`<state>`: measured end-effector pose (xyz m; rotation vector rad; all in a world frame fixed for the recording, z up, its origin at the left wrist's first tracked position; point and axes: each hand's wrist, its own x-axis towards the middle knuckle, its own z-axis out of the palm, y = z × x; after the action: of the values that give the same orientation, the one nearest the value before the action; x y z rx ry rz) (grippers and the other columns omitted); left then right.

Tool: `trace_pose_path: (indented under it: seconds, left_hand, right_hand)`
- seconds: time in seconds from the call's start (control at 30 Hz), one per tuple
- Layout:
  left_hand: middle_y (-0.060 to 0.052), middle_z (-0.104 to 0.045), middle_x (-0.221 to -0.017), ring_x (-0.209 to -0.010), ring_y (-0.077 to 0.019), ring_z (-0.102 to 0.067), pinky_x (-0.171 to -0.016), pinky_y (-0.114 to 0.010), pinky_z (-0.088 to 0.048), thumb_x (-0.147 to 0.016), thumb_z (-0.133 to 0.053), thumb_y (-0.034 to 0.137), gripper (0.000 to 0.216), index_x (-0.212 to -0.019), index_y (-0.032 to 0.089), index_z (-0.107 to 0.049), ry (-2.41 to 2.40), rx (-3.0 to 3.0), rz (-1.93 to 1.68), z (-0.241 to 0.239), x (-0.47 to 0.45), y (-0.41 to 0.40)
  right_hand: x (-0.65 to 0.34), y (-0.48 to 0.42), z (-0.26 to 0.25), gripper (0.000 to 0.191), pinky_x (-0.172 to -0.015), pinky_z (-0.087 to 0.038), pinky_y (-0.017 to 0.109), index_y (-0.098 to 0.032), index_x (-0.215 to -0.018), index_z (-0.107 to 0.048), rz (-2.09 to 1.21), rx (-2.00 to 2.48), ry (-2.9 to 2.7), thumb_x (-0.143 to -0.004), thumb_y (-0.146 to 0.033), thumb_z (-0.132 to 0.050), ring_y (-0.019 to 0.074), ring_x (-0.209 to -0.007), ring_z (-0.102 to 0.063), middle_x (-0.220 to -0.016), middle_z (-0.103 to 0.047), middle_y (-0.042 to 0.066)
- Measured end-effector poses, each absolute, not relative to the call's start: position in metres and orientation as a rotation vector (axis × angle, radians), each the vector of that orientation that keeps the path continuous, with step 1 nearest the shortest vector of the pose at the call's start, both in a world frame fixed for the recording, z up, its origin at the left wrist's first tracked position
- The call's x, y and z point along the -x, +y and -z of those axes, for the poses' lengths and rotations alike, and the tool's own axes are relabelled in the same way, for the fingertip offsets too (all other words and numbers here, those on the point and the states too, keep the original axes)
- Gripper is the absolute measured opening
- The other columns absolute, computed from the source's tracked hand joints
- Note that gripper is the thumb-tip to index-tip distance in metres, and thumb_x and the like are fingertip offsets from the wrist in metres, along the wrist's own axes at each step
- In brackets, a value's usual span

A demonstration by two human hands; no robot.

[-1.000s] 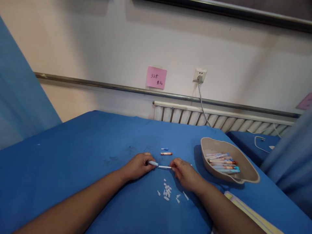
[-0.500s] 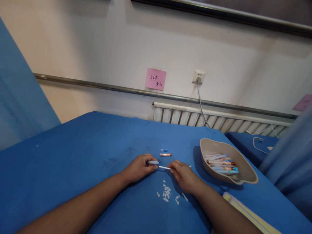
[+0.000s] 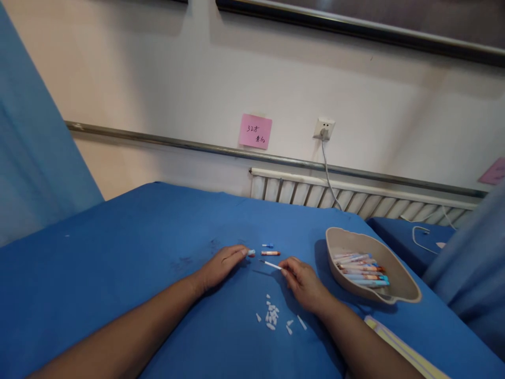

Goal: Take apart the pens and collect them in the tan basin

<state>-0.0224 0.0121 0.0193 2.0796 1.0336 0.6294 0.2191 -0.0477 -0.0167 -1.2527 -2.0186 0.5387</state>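
My left hand [image 3: 225, 266] lies low over the blue cloth, its fingers closed round a pen barrel [image 3: 251, 253]; only a light blue end shows past the fingertips. Between thumb and fingers of my right hand [image 3: 303, 282] is a thin white pen refill [image 3: 272, 265], its dark tip pointing left toward the other hand. Just beyond the hands lie an orange-and-white pen part [image 3: 270, 253] and a small blue pen piece [image 3: 268, 245]. Nearer to me, several small white tapered pieces [image 3: 271, 315] are scattered in a loose heap.
A beige basin [image 3: 402, 279] holding several pens [image 3: 365, 271] stands on the right of the blue-covered table [image 3: 130, 231]. Yellow packaging [image 3: 398, 342] lies by my right forearm. Behind are a radiator [image 3: 300, 189] and a plugged-in cable [image 3: 326, 168]. Blue curtains hang at both sides.
My hands have moved apart. The white refill, earlier close to the left hand's tube, now angles freely with its dark tip showing. The left hand has turned over its barrel.
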Motion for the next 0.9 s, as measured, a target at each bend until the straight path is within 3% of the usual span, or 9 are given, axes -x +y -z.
trace_pose_path:
  seconds: [0.6, 0.9]
  left_hand:
    - [-0.001, -0.058, -0.081, -0.079, -0.0157, -0.053, -0.075, -0.025, -0.039, -0.092, -0.034, 0.035, 0.035, -0.08, 0.017, -0.062, 0.981, -2.316, -0.591, -0.021, 0.018, 0.008]
    - [-0.002, -0.058, -0.082, -0.078, -0.0162, -0.052, -0.074, -0.026, -0.039, -0.089, -0.043, 0.034, 0.027, -0.092, 0.019, -0.065, 0.991, -2.409, -0.626, -0.023, 0.018, 0.002]
  right_hand:
    - [-0.223, -0.047, 0.011, 0.017, -0.072, -0.042, 0.027, -0.02, -0.094, -0.058, -0.475, 1.223, -2.062, -0.089, -0.019, -0.042, 0.0153, -0.08, -0.055, -0.084, -0.058, 0.003]
    - [-0.225, -0.047, 0.012, 0.018, -0.073, -0.043, 0.028, -0.021, -0.094, -0.06, -0.455, 1.234, -2.062, -0.09, -0.023, -0.043, 0.0155, -0.08, -0.056, -0.086, -0.059, 0.004]
